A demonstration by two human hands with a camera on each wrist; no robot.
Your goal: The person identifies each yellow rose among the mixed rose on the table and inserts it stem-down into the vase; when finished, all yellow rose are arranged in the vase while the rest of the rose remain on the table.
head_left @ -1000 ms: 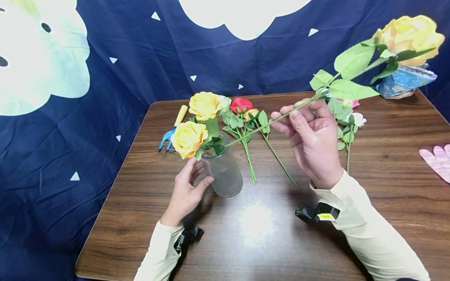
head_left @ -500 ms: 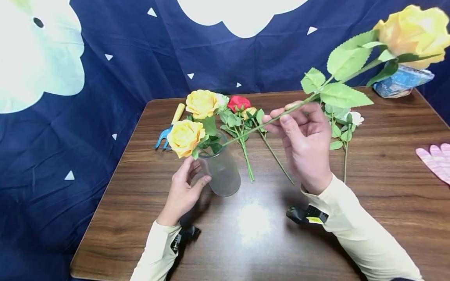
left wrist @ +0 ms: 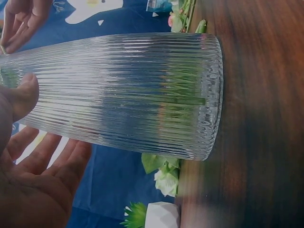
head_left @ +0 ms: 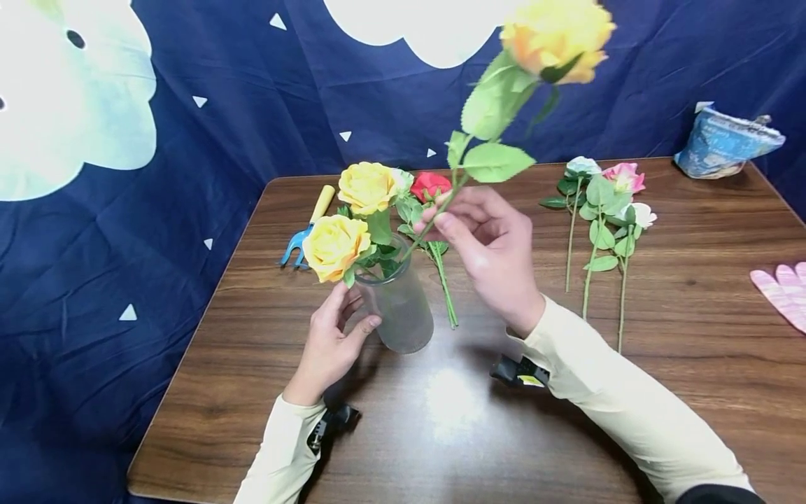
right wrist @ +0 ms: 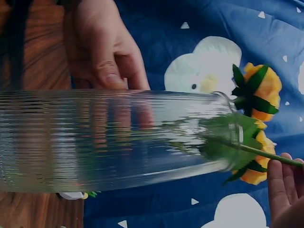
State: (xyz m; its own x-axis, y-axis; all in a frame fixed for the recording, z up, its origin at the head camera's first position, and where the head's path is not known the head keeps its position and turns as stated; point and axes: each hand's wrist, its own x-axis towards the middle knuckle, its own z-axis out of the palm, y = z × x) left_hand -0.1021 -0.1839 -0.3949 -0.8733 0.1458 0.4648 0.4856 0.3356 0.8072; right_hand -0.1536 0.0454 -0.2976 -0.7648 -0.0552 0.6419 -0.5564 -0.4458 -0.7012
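My left hand (head_left: 334, 343) grips the ribbed clear glass vase (head_left: 403, 315), thumb on the near side and fingers behind it, as the left wrist view confirms. Two yellow roses (head_left: 336, 248) lean out of the vase's mouth to the left. With thumb and fingertips, my right hand (head_left: 488, 248) pinches the green stem of another yellow rose (head_left: 557, 35). That stem slants up to the right, its lower end just inside the vase's rim (right wrist: 232, 133). The held bloom is high over the table, at the top of the head view.
Behind the vase lie a red rose (head_left: 431, 186) and green stems. A blue hand fork (head_left: 302, 241) with a yellow handle is at left. Pale and pink roses (head_left: 623, 178) lie at right, near a blue bag (head_left: 724, 143) and a pink glove (head_left: 783, 294).
My right hand has moved left toward the vase, tipping the held rose more upright, its bloom swinging left. My left hand keeps its grip on the vase.
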